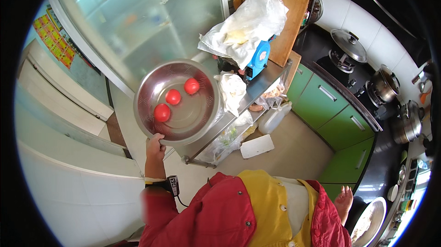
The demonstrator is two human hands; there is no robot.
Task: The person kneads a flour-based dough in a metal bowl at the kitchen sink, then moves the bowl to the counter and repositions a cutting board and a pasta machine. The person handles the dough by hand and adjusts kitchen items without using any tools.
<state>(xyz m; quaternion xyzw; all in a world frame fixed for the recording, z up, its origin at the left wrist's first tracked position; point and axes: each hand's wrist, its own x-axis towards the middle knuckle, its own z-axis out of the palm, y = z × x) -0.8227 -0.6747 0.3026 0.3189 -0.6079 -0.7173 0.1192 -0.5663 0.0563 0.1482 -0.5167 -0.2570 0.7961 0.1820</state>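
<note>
A perforated stainless-steel basin (193,123) is in front of me at the left, over the end of a metal shelf rack. Three red tomatoes lie inside it in a slanting line: an upper one (191,86), a middle one (173,97) and a lower one (162,112). My left hand (156,146) grips the basin's near rim, thumb on top. Whether the basin also rests on the rack cannot be told. Far to the right, my right hand (344,199) is empty with its fingers extended, close to a metal bowl (380,209) holding pale, floury-looking contents.
The metal rack (253,95) bears a blue scale (259,60) under a white plastic bag (248,23), beside a wooden cutting board (284,16). A plastic jug (274,118) and a white slab (257,146) are on the floor. Pots, including a saucepan (383,85), line the stove side above green cabinets (329,104).
</note>
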